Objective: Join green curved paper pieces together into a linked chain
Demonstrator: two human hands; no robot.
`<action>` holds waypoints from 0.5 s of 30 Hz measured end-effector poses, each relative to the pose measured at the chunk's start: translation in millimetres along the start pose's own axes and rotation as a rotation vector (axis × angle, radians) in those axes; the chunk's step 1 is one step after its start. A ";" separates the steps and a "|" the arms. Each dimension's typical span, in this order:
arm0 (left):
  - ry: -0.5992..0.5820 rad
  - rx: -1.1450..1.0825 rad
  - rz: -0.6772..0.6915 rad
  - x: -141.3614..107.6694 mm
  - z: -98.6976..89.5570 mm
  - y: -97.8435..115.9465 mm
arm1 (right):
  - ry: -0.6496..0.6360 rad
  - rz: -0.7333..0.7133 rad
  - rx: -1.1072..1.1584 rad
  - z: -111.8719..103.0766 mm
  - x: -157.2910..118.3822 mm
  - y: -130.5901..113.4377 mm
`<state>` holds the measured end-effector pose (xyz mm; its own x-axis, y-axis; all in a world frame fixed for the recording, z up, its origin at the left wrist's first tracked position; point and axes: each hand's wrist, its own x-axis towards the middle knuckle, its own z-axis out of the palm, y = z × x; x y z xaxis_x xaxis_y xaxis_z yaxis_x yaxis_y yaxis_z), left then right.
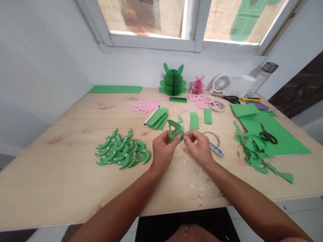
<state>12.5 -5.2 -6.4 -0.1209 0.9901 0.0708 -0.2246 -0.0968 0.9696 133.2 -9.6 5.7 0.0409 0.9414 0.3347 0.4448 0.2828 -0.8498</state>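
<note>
Between my two hands is a curved green paper piece (174, 127), above the table's middle. My left hand (164, 148) pinches it between thumb and fingers. My right hand (198, 146) has thumb and forefinger pressed together at the piece's right edge; whatever is between those fingertips is too small to tell. A pile of curved green paper pieces (122, 149), many with small white strips, lies left of my left hand. Tiny white scraps (192, 186) are scattered below my hands. A blue cutter (216, 149) and a tape roll (212, 137) lie just right of my right hand.
Folded green papers (158, 119) and pink cut-outs (145, 106) lie behind my hands. Green scraps (254, 153) and black scissors (267, 134) are on the right. Green and pink honeycomb figures (173, 82), a white fan (220, 83) and a bottle (262, 75) stand along the wall.
</note>
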 end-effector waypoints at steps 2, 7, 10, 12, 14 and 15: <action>-0.010 0.006 0.006 -0.3 0.2 -0.2 | 0.015 -0.005 -0.018 0.4 -0.1 0.1; -0.022 0.032 0.024 -1.1 0.3 -0.7 | 0.046 -0.016 -0.068 1.7 -0.4 0.9; -0.027 0.060 0.033 -1.1 -0.1 -1.4 | 0.058 -0.021 -0.092 2.6 -0.7 1.9; -0.027 0.068 0.031 -1.0 -0.3 -1.8 | 0.059 -0.021 -0.098 3.2 -0.9 2.7; -0.023 0.069 0.023 -0.8 -0.2 -2.1 | 0.054 -0.018 -0.099 3.8 -1.0 3.4; -0.020 0.067 0.017 -0.8 -0.1 -2.1 | 0.052 -0.017 -0.100 4.0 -1.0 3.8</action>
<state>13.0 -5.8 -8.4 -0.1051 0.9902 0.0916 -0.1569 -0.1075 0.9817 131.3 -8.7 0.6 0.0776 0.9254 0.3710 0.5325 0.2761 -0.8001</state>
